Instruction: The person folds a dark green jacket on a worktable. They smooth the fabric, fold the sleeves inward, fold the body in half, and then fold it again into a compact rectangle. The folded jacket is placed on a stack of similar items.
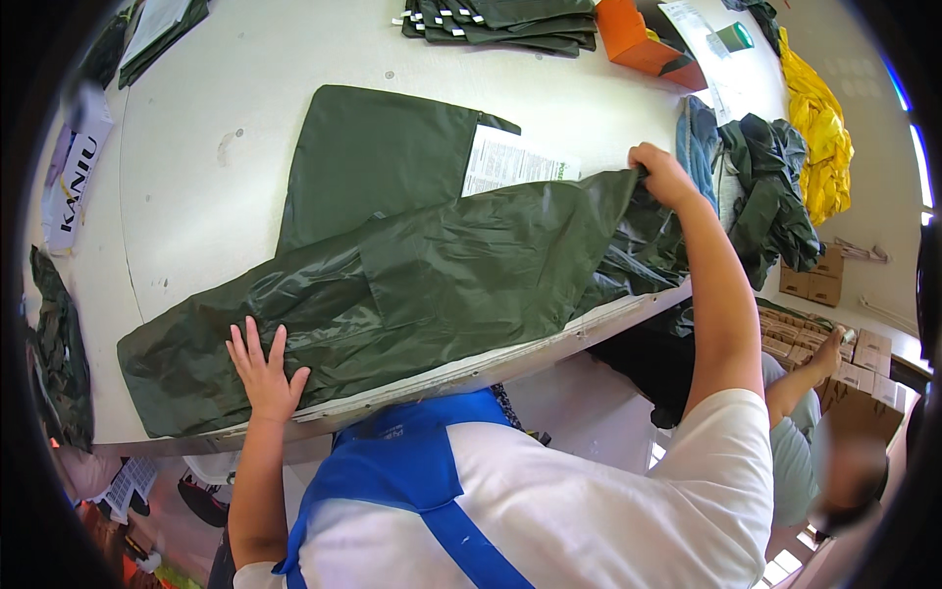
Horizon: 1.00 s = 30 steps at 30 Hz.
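A dark green, shiny waterproof garment [442,270] lies lengthwise along the near edge of the white table. My left hand [265,371] rests flat on its left part, fingers spread. At the right, my right hand [663,174] is closed on the garment's corner and holds it slightly raised. Behind the garment lies a flat green fabric piece [368,162], perhaps a pouch. A printed white sheet [515,162] sticks out between them, its lower part covered by the garment.
Stacked green folded pieces [500,25] and an orange box [648,44] stand at the far side. Crumpled green garments [770,187] and a yellow garment [816,128] hang at the right. Another person [805,442] is at the lower right near cardboard boxes [863,393].
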Motion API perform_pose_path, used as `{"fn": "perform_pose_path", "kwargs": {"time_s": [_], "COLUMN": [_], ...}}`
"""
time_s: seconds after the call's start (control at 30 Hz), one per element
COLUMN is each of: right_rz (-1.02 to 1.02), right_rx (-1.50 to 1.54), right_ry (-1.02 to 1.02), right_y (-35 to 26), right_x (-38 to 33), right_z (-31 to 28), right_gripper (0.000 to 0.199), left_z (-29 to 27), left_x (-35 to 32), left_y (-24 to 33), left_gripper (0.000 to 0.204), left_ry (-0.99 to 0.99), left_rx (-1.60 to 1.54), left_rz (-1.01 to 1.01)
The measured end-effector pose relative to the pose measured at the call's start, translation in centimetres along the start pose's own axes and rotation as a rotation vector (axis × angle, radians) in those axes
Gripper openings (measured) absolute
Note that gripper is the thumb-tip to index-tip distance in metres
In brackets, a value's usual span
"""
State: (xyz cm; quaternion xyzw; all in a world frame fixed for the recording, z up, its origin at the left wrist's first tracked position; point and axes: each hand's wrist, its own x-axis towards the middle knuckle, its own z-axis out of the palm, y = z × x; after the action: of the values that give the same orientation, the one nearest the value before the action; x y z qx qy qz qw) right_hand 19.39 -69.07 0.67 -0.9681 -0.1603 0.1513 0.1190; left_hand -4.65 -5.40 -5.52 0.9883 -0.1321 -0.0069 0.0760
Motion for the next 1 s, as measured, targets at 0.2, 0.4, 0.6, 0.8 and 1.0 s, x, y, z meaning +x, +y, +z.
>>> {"fn": "perform_pose_path", "kwargs": {"time_s": [0.2, 0.4, 0.6, 0.8, 1.0], "right_rz": [0.015, 0.302, -0.307, -0.312, -0.294], "right_rx": [-0.215, -0.370, -0.104, -0.192, -0.276], "right_ry": [0.501, -0.255, -0.075, 0.044, 0.066], "right_y": [3.4, -13.0, -35.5, -36.0, -36.3], "right_x": [-0.7, -0.6, -3.0, -2.8, -3.2], "right_z": [6.6, -1.8, 14.5, 17.5, 18.0], "right_gripper": [0.008, 0.101, 0.062, 0.057, 0.057], "left_z": [1.4, 0.0, 0.0, -2.6, -5.3], "left_x": [0.6, -0.3, -2.0, -17.8, -5.5], "left_y": [0.4, 1.2, 0.0, -18.2, -14.1], "left_gripper": [0.065, 0.069, 0.065, 0.056, 0.068], "left_ry": [0.077, -0.028, -0.056, -0.109, -0.026], "left_rx": [-0.043, -0.075, -0.215, 0.334, 0.092], "left_rz": [0.046, -0.123, -0.125, -0.934, -0.633]}}
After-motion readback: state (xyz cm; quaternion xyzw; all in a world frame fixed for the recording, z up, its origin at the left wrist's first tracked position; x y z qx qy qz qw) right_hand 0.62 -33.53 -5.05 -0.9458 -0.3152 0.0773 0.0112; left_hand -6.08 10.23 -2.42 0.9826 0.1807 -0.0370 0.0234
